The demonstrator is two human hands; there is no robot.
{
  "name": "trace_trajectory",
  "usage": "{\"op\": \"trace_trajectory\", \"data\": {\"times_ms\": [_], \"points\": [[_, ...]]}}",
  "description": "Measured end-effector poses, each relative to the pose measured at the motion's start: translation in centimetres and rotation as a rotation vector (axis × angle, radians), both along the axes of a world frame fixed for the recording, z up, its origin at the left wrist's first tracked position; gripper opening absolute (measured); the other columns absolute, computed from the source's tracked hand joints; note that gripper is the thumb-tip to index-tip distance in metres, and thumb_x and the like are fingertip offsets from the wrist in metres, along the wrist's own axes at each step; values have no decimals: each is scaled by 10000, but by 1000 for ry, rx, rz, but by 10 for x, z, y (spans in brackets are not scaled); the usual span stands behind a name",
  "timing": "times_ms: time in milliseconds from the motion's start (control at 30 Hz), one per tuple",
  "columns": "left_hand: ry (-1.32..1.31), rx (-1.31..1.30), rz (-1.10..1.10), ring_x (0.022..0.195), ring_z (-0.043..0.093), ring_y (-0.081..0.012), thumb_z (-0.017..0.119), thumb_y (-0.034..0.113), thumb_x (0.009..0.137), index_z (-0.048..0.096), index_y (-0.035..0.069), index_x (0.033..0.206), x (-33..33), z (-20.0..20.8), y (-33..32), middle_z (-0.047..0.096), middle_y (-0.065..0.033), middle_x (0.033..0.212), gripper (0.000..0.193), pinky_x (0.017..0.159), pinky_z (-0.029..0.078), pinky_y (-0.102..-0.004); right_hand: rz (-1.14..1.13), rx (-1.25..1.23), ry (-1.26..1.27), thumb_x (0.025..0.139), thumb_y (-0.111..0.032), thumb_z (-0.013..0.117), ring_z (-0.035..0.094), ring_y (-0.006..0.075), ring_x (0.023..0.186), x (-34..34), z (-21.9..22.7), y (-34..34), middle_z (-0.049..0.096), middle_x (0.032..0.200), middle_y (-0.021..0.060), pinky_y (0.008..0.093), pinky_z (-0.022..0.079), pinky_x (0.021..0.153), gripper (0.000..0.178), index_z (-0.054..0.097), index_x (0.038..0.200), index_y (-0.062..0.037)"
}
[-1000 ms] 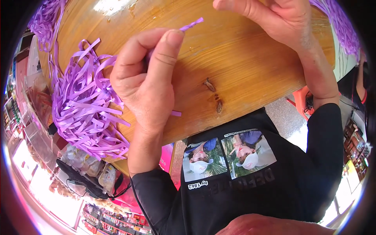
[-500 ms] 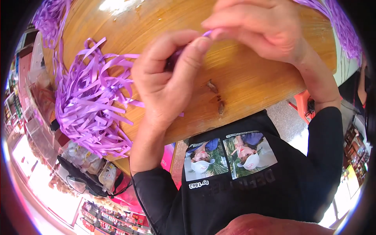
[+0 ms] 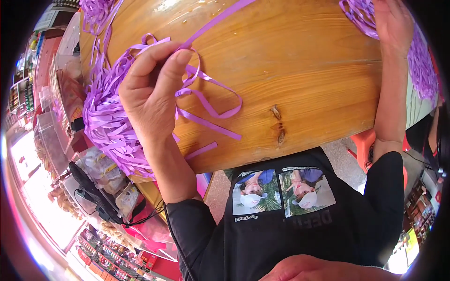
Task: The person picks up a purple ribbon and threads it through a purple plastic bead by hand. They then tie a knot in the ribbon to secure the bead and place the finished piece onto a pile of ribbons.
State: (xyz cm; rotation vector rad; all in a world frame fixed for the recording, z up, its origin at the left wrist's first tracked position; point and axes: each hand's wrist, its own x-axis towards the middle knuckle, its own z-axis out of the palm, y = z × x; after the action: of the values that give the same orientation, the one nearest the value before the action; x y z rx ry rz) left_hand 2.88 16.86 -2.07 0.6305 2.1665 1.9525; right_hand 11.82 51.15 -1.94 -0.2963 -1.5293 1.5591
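My left hand (image 3: 157, 89) is closed over the left part of the wooden table (image 3: 309, 79), thumb and forefinger pinching a flat purple ribbon (image 3: 216, 20). From the pinch the ribbon runs straight up to the right and leaves the view at the top. Loops and cut ends hang below this hand, one showing a small knot. Beside and under its wrist lies a large heap of purple ribbon strips (image 3: 105, 124). My right hand (image 3: 393, 28) is stretched out to the far right, beside another purple bundle (image 3: 423, 68). Its fingers look curled, but their tips are cut off by the top edge.
More purple ribbon (image 3: 97, 14) lies at the table's far left corner. Clear plastic bins (image 3: 52, 119) and a black bag (image 3: 96, 199) stand left of the table. An orange stool (image 3: 364, 145) is by the right front edge. Shelves of goods line the lower left.
My hands were close together over the table, pinching the ribbon. Now the right has swung far out to the right and the left has shifted left, with a ribbon length stretched from it.
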Motion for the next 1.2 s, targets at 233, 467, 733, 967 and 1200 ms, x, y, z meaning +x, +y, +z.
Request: {"op": "trace_trajectory", "data": {"times_ms": [233,467,733,967,1200], "points": [[-107,68,92,694,571,-64,677,6,790,646,-42,937,8,2,-6,634,-29,798,158,613,444,-161,28,39,-24,905,-146,543,544,101,756,2,-4,7,583,824,22,220,428,693,166,593,980,-6],[-88,88,-104,578,495,-37,692,55,789,659,-26,881,21,-2,1,586,3,677,127,497,351,-162,328,1210,-217,787,-248,666,547,250,1033,9,27,-100,559,1152,127,352,439,837,466,551,1179,-26],[73,-55,-368,543,439,-75,662,127,819,645,-12,827,41,4,22,522,-5,629,140,492,331,-218,448,1013,147,689,-112,690,556,210,745,6,-10,-133,594,845,47,307,425,677,298,660,971,-22],[430,-180,-313,586,512,-114,703,40,747,643,-11,815,29,0,13,573,-48,660,104,522,377,-230,445,1170,184,649,-53,719,543,195,703,10,-14,-118,580,794,46,305,413,646,301,646,938,-14],[457,-253,-136,612,490,-107,671,-60,732,620,-30,823,0,13,-63,577,-48,714,108,557,374,-205,383,1037,-199,742,8,668,551,189,736,32,7,-61,577,801,73,297,423,657,192,625,929,3]]}}
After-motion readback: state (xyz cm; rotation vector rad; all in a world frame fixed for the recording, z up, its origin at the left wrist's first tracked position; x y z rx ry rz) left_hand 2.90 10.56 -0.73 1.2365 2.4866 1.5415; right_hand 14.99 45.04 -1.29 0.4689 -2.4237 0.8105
